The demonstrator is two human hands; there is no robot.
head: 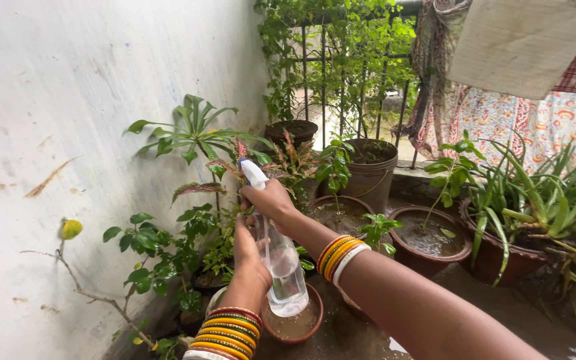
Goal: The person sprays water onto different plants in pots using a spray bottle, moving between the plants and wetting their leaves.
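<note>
A clear plastic spray bottle [284, 270] with a white and blue trigger head is held up in front of me, partly filled with water. My right hand [269, 200] grips the bottle's neck just under the trigger head. My left hand [248, 257] wraps the bottle's body from the left side. Both wrists wear stacks of yellow, red and white bangles. The nozzle points toward a leafy green plant [195, 133] and a red-tinged plant [288, 160] by the white wall [68, 133].
Clay pots stand on the wet floor: a small one [295, 327] below the bottle, muddy ones [431, 240] to the right, an aloe-like plant [541, 200] far right. Dark buckets [368, 170] sit before a metal railing [348, 73] with climbers. Patterned cloths [521, 113] hang at upper right.
</note>
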